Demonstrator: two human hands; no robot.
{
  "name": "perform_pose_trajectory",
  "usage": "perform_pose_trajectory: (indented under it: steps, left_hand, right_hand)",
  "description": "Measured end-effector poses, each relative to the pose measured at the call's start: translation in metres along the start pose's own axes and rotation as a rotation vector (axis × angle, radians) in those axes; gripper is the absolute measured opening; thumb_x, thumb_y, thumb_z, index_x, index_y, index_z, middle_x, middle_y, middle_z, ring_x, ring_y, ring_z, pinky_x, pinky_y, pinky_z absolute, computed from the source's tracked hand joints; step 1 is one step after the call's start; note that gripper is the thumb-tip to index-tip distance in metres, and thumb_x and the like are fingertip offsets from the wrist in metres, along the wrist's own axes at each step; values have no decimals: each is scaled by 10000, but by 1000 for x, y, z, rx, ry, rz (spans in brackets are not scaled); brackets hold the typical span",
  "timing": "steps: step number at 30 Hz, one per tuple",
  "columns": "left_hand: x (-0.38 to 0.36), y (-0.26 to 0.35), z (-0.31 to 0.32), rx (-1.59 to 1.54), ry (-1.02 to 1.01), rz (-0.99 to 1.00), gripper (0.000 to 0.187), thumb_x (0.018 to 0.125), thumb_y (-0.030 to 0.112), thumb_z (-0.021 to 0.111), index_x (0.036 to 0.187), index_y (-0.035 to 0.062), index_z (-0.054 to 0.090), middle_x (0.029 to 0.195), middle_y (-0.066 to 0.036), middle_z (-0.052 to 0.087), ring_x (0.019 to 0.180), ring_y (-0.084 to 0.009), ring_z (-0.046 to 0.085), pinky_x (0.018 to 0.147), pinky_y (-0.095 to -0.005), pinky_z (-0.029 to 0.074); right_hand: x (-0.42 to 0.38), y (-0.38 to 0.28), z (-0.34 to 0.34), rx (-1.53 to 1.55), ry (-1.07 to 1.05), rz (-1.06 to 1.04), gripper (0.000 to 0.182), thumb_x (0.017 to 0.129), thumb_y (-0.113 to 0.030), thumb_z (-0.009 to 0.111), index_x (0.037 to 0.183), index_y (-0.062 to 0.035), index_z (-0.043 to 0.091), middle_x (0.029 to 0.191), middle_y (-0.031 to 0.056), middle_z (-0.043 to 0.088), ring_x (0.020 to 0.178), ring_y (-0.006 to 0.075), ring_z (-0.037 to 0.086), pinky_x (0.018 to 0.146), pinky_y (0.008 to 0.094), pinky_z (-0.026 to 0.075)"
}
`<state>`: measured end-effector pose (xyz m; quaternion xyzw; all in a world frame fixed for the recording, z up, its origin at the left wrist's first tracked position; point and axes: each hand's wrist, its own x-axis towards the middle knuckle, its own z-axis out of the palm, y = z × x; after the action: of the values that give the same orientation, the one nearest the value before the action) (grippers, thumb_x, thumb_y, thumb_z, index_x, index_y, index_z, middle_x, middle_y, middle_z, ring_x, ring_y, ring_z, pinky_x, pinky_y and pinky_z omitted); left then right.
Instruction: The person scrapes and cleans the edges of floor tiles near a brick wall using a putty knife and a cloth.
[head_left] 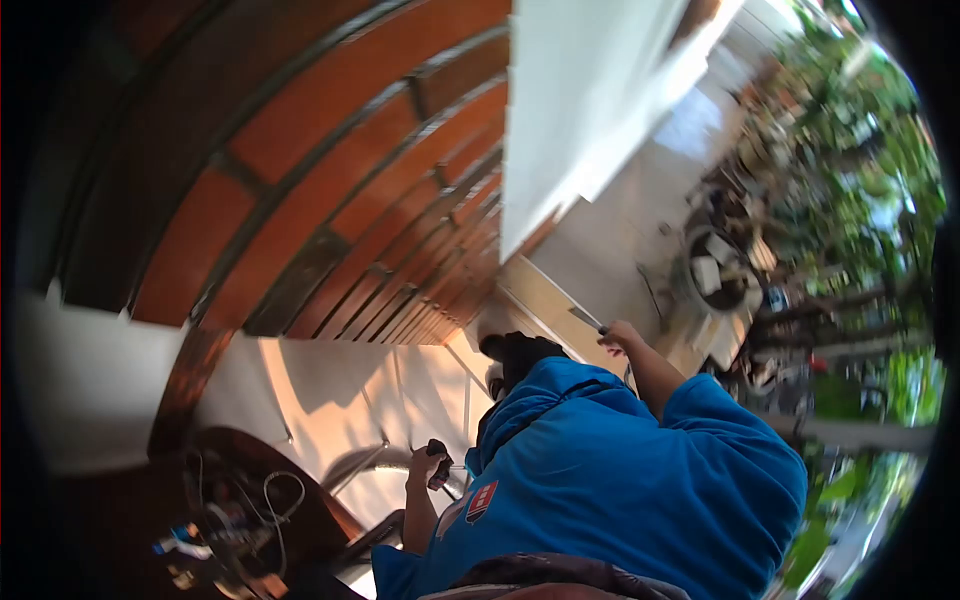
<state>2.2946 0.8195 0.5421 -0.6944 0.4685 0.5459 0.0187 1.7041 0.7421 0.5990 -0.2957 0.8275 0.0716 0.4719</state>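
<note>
My right hand (622,340) is closed around the handle of a tool with a pale, flat blade, which looks like a knife (585,318). Its blade points away to the upper left, over a tan strip of floor. Lower on the left, my left hand (424,465) is wrapped round a dark object (437,462) with reddish parts. Blur and small size hide what kind of thing that is. Between the two hands is my blue shirt (620,470), with dark clothing and a foot beyond it.
A brick wall (350,180) rises on the left and meets a white wall (560,110). At the lower left, a dark round table (310,490) bears cables and small items. A round tub (705,300) with pale blocks stands on the right, beside plants (850,150).
</note>
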Motion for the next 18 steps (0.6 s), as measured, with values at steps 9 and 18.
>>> perform_pose_trajectory:
  steps: [9,18]
  left_hand:
    - [22,44,-11,33,-137,122,165,729,147,705,842,28,725,746,-97,712,661,-204,685,637,-350,551]
    - [103,112,-27,384,-134,414,288,791,241,711,960,15,654,821,-173,688,742,-308,691,676,-412,546]
  right_hand:
    - [-54,83,66,326,104,132,304,701,-252,711,760,45,689,681,168,678,566,286,689,502,392,566]
    - [-76,139,117,410,150,288,234,720,-135,605,855,49,660,745,197,674,620,297,699,514,383,548]
